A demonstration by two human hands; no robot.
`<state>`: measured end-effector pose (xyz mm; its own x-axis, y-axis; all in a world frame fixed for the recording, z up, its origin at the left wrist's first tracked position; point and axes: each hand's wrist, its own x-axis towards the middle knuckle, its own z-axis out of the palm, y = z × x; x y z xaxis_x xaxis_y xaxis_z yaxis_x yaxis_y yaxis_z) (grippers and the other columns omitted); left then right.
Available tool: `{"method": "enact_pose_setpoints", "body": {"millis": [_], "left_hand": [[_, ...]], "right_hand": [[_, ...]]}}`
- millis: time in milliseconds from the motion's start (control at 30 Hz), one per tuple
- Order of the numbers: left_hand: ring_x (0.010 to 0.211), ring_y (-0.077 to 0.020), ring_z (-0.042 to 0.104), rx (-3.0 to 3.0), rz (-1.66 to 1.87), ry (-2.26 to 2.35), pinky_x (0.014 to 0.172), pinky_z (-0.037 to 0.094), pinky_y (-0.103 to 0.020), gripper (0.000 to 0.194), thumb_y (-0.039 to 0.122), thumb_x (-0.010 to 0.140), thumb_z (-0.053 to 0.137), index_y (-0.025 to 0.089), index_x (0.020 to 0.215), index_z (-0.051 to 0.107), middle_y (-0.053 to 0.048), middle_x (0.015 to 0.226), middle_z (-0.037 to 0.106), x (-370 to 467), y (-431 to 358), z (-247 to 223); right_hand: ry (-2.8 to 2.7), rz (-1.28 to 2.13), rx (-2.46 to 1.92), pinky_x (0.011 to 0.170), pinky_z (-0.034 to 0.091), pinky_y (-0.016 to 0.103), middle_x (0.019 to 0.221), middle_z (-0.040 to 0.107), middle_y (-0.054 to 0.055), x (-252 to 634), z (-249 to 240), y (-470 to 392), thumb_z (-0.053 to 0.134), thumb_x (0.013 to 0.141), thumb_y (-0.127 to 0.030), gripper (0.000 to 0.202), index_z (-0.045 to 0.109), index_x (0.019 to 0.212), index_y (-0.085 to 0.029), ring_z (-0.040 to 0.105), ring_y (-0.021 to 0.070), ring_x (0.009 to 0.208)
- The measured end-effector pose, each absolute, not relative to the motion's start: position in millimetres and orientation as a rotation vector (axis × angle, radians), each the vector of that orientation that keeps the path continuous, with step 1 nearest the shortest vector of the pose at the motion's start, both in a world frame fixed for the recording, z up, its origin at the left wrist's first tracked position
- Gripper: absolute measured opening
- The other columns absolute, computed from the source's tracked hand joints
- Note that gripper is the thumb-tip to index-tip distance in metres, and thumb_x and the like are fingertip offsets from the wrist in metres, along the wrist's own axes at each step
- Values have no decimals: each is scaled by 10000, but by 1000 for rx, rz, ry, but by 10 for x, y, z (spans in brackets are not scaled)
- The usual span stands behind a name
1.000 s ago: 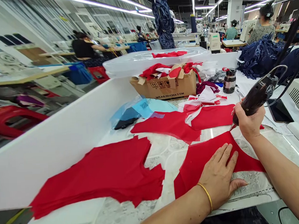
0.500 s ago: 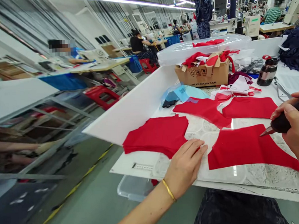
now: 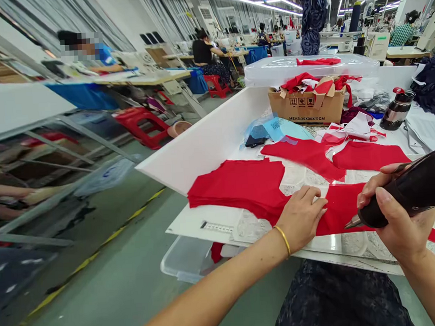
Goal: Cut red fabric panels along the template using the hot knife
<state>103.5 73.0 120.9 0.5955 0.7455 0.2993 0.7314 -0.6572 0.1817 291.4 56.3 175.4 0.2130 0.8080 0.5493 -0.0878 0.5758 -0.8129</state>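
A bulky black handheld tool with a pointed metal tip (image 3: pixel 405 197) is gripped in my right hand (image 3: pixel 398 216), its fingers wrapped round the front part. The tip is at the lower part of the front red fabric piece (image 3: pixel 338 207), beside the fingers; I cannot tell whether it touches. My left hand (image 3: pixel 304 217), with a gold bangle at the wrist, lies palm down with fingers extended at that piece's left edge. To its left is a stack of red cut pieces (image 3: pixel 236 184). My right hand and the tool hide much of the front piece.
More red pieces (image 3: pixel 304 153) lie behind on the white table (image 3: pixel 202 219). At the back stand a cardboard box (image 3: pixel 305 107) of red scraps and a dark bottle (image 3: pixel 397 110). A white side panel (image 3: pixel 201 139) borders the left. Below is a clear plastic bin (image 3: pixel 182 259).
My right hand has brought the tool left and nearer to me across the front red piece. My left hand has shifted right onto that piece's edge. The view has shifted slightly.
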Motion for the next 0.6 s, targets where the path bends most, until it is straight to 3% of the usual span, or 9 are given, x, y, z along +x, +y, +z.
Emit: {"method": "enact_pose_setpoints", "body": {"millis": [133, 233, 467, 600], "left_hand": [[1098, -281, 555, 2742, 377, 1296, 954, 536, -453, 88, 209, 1003, 619, 169, 1077, 646, -104, 1146, 609, 1098, 818, 1235], [1089, -274, 550, 2744, 357, 1253, 950, 523, -437, 70, 137, 960, 639, 169, 1022, 633, -100, 1128, 605, 1129, 844, 1236], [1105, -267, 558, 2751, 342, 1198, 929, 530, -408, 178, 44, 928, 547, 181, 1003, 633, -109, 1176, 613, 996, 768, 1235], [1176, -285, 565, 2779, 519, 1207, 968, 550, -444, 407, -33, 810, 498, 174, 1127, 646, -129, 1253, 619, 733, 622, 1232]], "right_hand": [[-1205, 699, -750, 529, 559, 270, 674, 655, -37, 2882, 1772, 523, 731, 864, -265, 220, 592, 1033, -249, 627, 148, 555], [-1186, 710, -748, 510, 545, 264, 665, 652, -39, 2882, 1773, 511, 749, 855, -271, 230, 596, 1026, -250, 617, 149, 546], [-1165, 695, -771, 503, 550, 289, 658, 637, -39, 2914, 1760, 508, 773, 842, -314, 255, 602, 1015, -238, 607, 154, 515], [-1167, 699, -741, 487, 538, 285, 659, 648, -32, 2919, 1765, 499, 784, 842, -317, 266, 608, 1020, -227, 605, 157, 510]]}}
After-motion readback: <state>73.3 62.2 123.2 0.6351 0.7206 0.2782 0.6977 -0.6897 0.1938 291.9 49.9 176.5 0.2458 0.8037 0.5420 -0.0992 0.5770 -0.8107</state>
